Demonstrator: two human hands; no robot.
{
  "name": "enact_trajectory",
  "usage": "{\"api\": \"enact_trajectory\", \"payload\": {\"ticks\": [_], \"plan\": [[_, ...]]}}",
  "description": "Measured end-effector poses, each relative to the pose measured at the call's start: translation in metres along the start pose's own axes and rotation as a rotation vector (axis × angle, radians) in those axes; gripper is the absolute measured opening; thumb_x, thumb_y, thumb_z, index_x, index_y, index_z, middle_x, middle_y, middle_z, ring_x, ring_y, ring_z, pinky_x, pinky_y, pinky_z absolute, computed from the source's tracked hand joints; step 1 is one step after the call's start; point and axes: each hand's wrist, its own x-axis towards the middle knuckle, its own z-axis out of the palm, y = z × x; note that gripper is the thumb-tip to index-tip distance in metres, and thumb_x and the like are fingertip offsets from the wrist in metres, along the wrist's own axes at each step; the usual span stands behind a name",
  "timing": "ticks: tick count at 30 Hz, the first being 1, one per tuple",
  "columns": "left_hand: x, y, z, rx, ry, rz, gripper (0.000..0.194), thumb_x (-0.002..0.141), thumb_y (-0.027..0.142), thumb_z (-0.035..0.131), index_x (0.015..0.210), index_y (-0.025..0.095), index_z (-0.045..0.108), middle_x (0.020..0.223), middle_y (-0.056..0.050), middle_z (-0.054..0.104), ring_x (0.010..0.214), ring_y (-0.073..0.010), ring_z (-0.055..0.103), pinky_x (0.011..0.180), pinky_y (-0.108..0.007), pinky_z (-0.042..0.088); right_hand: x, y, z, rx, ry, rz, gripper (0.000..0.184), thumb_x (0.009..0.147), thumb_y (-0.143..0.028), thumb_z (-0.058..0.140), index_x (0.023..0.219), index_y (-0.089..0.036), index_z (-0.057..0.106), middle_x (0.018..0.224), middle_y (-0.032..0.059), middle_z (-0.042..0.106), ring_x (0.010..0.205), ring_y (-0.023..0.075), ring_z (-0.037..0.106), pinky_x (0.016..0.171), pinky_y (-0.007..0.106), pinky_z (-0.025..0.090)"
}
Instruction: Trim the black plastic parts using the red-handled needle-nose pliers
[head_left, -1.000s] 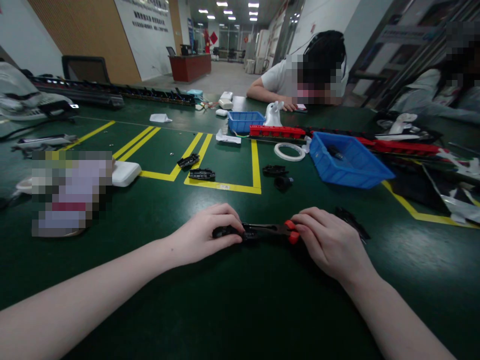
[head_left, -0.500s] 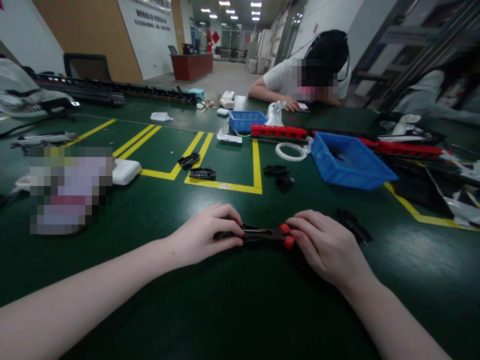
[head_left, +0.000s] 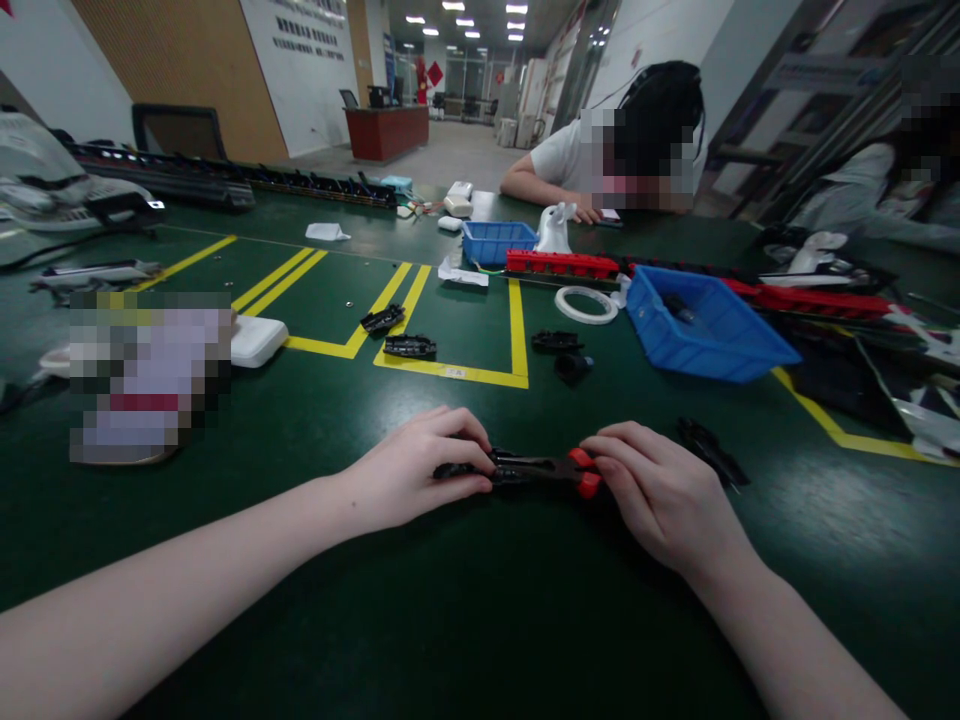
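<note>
Ceiling lights point(head_left: 454, 7) shine at the far end of a long room, and a dark green counter point(head_left: 480, 610) marked with yellow tape point(head_left: 520, 330) fills the foreground. Low over its near part, the left hand point(head_left: 420, 465) has its grip closed down, thumb and fingers pinching a slim black part point(head_left: 454, 470). Facing it, the right hand point(head_left: 664, 490) has its grip curled around the red handles point(head_left: 588, 486) of a pair of pliers point(head_left: 551, 467). The pliers lie level between the two hands, their dark nose pointing left and reaching the black part by the left fingertips; whether the tips clamp it, I cannot tell.

Beyond the hands, two black pieces point(head_left: 409, 346) lie by the tape lines, with another point(head_left: 557, 341) farther right, just behind a short black cylinder point(head_left: 574, 369). One more dark piece point(head_left: 712, 452) rests near the right hand. Farther back are a white tape roll point(head_left: 589, 319), a large blue bin point(head_left: 712, 345) and a smaller blue bin point(head_left: 499, 245). Across the counter, a person in a white top point(head_left: 551, 160) leans over a phone point(head_left: 609, 217).
</note>
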Motion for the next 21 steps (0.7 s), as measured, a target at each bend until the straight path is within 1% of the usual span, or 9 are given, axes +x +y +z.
{"api": "enact_trajectory", "payload": {"ticks": [7,12,17,21], "plan": [[0.0002,-0.0022,0.0016,-0.011,0.015,0.025,0.011,0.094,0.023,0.061,0.1,0.02,0.069,0.112,-0.006,0.061,0.102,-0.0199,0.058,0.089,-0.036,0.049,-0.002,0.0005,0.0009,-0.013,-0.004,-0.028,0.031,0.099,-0.026,0.041,0.095,-0.014,0.069,0.092,0.0104,0.069,0.077,0.0192,0.065,0.066,0.034,0.053],[0.0005,-0.0026,0.0019,-0.009,0.017,0.024,0.01,0.094,0.023,0.062,0.1,0.019,0.069,0.112,-0.005,0.061,0.102,-0.0196,0.058,0.089,-0.036,0.048,-0.0009,-0.0019,0.0004,-0.017,0.027,-0.067,0.029,0.098,-0.023,0.042,0.095,-0.012,0.069,0.09,0.011,0.07,0.075,0.0187,0.066,0.065,0.033,0.053],[0.0006,-0.0015,0.0011,-0.017,0.011,0.02,0.011,0.094,0.023,0.062,0.1,0.019,0.07,0.112,-0.006,0.061,0.102,-0.02,0.057,0.089,-0.037,0.049,-0.0006,-0.0019,-0.0022,-0.011,0.038,-0.072,0.027,0.097,-0.022,0.043,0.095,-0.013,0.069,0.089,0.0103,0.071,0.074,0.019,0.066,0.064,0.033,0.053],[-0.0004,-0.0003,0.0001,-0.024,0.008,0.018,0.012,0.091,0.024,0.066,0.1,0.019,0.07,0.113,-0.006,0.06,0.104,-0.0209,0.058,0.091,-0.039,0.049,0.0001,-0.0018,-0.0035,0.01,0.032,-0.069,0.028,0.097,-0.021,0.042,0.092,-0.014,0.068,0.087,0.0096,0.07,0.071,0.0179,0.066,0.061,0.031,0.052]]}}
